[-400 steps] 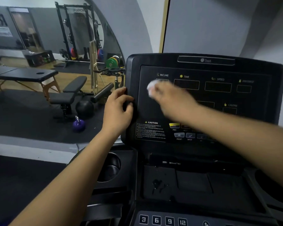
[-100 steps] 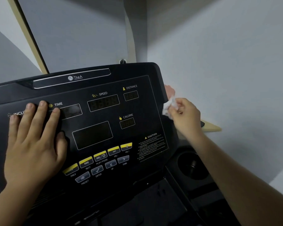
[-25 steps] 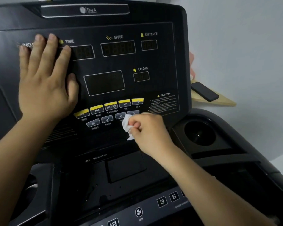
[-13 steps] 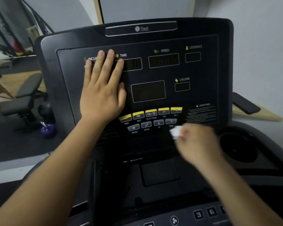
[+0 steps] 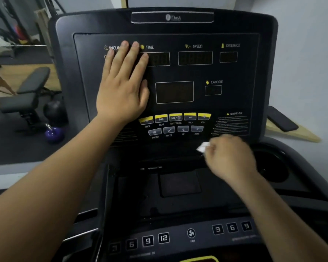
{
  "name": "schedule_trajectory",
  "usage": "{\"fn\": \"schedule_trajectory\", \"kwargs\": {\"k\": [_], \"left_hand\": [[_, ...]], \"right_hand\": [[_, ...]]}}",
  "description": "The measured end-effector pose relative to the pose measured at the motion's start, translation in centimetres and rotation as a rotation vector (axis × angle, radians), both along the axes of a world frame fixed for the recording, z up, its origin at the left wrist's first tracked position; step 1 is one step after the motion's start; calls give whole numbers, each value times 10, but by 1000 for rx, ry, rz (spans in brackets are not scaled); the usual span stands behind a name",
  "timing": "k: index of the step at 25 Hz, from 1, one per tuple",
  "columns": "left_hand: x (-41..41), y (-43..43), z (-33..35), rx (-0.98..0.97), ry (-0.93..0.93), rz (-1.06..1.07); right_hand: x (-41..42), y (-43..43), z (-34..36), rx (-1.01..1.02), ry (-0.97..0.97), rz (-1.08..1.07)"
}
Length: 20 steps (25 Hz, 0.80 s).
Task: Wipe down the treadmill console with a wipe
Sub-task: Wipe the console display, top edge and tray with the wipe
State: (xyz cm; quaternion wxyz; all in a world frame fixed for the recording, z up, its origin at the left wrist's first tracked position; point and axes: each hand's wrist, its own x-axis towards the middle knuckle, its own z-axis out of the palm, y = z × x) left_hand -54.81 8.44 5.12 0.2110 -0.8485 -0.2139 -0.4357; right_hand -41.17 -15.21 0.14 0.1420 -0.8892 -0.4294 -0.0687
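Dim, flat indoor light (soft overall, slightly grainy); the right hand (image 5: 229, 157) smears with motion blur, the dark console (image 5: 254, 72) swallows detail, and edges bow outward.

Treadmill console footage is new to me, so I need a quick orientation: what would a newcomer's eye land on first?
The left hand lies flat on the upper left of the black console, partly covering the INCLINE label. Lower right, the blurred right hand holds a small white wipe just below the caution text. Between them, a row of yellow buttons stands out.
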Motion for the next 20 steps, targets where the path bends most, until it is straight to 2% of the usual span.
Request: {"fn": "schedule_trajectory", "kwargs": {"k": [3,5,8,10,11,13,17,20], "left_hand": [[-4,-16,12,-82,-2,-22],[-12,-39,10,-140,54,-77],[-41,-85,-25,-369,250,-79],[-59,-108,-51,-548,395,9],[-62,-115,-62,-575,429,33],[-63,-119,-70,-592,442,65],[-60,-117,-65,-696,389,106],[-64,-122,-61,-720,278,21]], "right_hand": [[-55,34,-3,34,125,288],[-65,41,-1,18,156,404],[-21,22,3,-108,23,229],[8,0,6,-111,55,60],[12,-5,5,-91,54,42],[-5,1,0,-49,8,118],[-67,36,-12,14,26,458],[-63,31,-13,-7,-15,521]]}}
